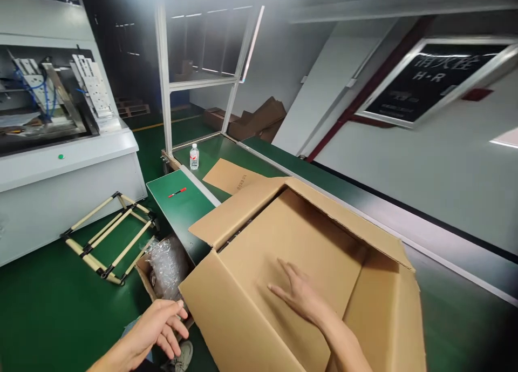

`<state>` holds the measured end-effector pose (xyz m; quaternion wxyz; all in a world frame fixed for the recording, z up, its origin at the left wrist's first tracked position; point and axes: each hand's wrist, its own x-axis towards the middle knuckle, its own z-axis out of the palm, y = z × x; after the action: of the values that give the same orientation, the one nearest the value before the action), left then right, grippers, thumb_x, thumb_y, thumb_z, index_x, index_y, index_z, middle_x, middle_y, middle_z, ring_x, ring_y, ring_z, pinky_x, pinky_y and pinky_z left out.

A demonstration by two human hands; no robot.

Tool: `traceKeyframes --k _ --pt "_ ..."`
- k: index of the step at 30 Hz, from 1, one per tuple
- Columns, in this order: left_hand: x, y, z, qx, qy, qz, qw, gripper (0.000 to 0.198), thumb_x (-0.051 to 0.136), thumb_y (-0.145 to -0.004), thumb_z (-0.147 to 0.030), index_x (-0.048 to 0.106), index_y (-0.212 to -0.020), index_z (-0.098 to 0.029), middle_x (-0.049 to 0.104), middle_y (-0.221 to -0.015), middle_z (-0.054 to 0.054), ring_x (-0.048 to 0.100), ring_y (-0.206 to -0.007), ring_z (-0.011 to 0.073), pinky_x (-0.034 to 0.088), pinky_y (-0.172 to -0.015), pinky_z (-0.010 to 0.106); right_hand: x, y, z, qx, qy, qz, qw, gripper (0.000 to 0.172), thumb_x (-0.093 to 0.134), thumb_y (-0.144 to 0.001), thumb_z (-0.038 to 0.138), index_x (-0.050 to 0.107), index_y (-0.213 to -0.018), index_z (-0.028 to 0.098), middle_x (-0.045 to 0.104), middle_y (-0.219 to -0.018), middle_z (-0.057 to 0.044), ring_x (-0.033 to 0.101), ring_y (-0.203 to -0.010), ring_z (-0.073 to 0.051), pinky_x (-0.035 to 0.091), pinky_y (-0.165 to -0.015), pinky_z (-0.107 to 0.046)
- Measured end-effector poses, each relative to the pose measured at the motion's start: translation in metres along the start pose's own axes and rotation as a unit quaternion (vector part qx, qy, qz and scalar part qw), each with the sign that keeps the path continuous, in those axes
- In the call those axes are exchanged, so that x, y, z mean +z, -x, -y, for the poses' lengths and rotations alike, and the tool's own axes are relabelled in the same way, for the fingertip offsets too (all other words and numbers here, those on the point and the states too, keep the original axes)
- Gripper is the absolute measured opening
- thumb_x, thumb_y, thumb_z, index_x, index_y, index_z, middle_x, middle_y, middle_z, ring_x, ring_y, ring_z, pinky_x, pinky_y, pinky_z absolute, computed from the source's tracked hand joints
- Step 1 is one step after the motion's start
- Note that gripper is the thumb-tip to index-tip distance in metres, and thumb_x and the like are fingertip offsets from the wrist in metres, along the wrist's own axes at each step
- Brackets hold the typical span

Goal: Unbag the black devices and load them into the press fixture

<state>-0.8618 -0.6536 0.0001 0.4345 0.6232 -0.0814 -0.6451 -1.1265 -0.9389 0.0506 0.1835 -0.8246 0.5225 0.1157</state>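
Observation:
A large brown cardboard box stands in front of me on the green work surface, its top flaps folded outward. Inside it lies a flat cardboard sheet. My right hand reaches into the box, fingers spread over this sheet and holding nothing; whether the palm touches the cardboard I cannot tell. Outside the box, just off its left flap, my left hand hangs in the air with fingers apart and nothing in them.
On the bench stand a water bottle, a flat cardboard piece and a red marker. Below left sits a carton with clear plastic wrap. A tubular frame lies on the floor before a white machine.

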Motion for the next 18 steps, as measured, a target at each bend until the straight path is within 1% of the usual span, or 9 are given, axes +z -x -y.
traceKeyframes --k 1,3,6,9,12,14,16,18 --pt "0.0 0.002 0.003 0.003 0.004 -0.014 1.0 0.095 0.067 -0.063 -0.094 0.057 -0.11 -0.012 0.075 -0.088 0.011 0.069 -0.054 0.0145 0.049 -0.048 0.019 0.001 -0.015 0.003 0.017 0.016 -0.013 1.0 0.091 0.057 -0.095 0.055 0.029 -0.17 0.013 0.028 -0.174 -0.023 0.03 -0.161 -0.04 0.039 -0.123 -0.061" --pt "0.0 0.006 0.008 -0.002 0.004 -0.035 0.999 0.099 0.069 -0.057 -0.095 0.057 -0.11 -0.013 0.075 -0.088 0.009 0.068 -0.054 0.0144 0.049 -0.048 0.02 0.007 -0.041 0.012 0.03 0.029 -0.007 0.999 0.098 0.058 -0.095 0.061 0.02 -0.173 0.016 0.017 -0.177 -0.024 0.021 -0.163 -0.042 0.041 -0.119 -0.064" --pt "-0.007 0.011 0.019 -0.016 0.001 -0.06 0.998 0.102 0.069 -0.053 -0.097 0.056 -0.11 -0.013 0.074 -0.091 0.009 0.068 -0.056 0.0138 0.049 -0.049 0.021 0.025 -0.067 0.024 0.032 0.053 0.021 0.998 0.102 0.06 -0.091 0.065 0.02 -0.173 0.018 0.014 -0.177 -0.026 0.017 -0.164 -0.045 0.043 -0.114 -0.065" --pt "-0.022 0.012 0.038 -0.016 0.01 -0.097 0.995 0.1 0.068 -0.055 -0.097 0.056 -0.11 -0.014 0.074 -0.094 0.009 0.069 -0.059 0.0123 0.05 -0.051 0.02 0.037 -0.078 0.03 0.039 0.076 0.02 0.996 0.104 0.06 -0.09 0.065 0.017 -0.173 0.018 0.013 -0.177 -0.027 0.018 -0.163 -0.047 0.045 -0.11 -0.068" --pt "-0.039 0.012 0.056 -0.021 0.02 -0.124 0.992 0.101 0.067 -0.055 -0.097 0.057 -0.109 -0.013 0.073 -0.093 0.009 0.068 -0.06 0.0118 0.051 -0.053 0.02 0.036 -0.08 0.027 0.029 0.07 0.031 0.997 0.105 0.062 -0.089 0.064 0.02 -0.172 0.016 0.016 -0.176 -0.027 0.021 -0.162 -0.046 0.046 -0.112 -0.065" --pt "-0.049 0.01 0.063 -0.026 0.027 -0.137 0.99 0.101 0.068 -0.055 -0.097 0.058 -0.111 -0.013 0.073 -0.093 0.008 0.069 -0.061 0.0121 0.051 -0.054 0.02 0.031 -0.078 0.021 0.026 0.06 0.03 0.997 0.1 0.061 -0.09 0.062 0.025 -0.171 0.015 0.02 -0.175 -0.027 0.025 -0.161 -0.046 0.046 -0.113 -0.062" --pt "-0.056 0.007 0.067 -0.02 0.03 -0.141 0.989 0.1 0.069 -0.056 -0.096 0.058 -0.112 -0.013 0.073 -0.094 0.009 0.069 -0.061 0.0121 0.051 -0.054 0.02 0.028 -0.074 0.015 0.025 0.053 0.014 0.998 0.094 0.059 -0.092 0.061 0.032 -0.169 0.015 0.027 -0.173 -0.026 0.03 -0.159 -0.046 0.049 -0.111 -0.061" --pt "-0.058 0.0 0.071 -0.004 0.032 -0.137 0.99 0.097 0.068 -0.057 -0.096 0.059 -0.108 -0.014 0.074 -0.095 0.01 0.069 -0.061 0.0121 0.049 -0.053 0.019 0.026 -0.077 0.017 0.009 0.055 -0.032 0.998 0.088 0.062 -0.09 0.061 0.042 -0.165 0.018 0.038 -0.167 -0.025 0.04 -0.154 -0.047 0.053 -0.107 -0.062"
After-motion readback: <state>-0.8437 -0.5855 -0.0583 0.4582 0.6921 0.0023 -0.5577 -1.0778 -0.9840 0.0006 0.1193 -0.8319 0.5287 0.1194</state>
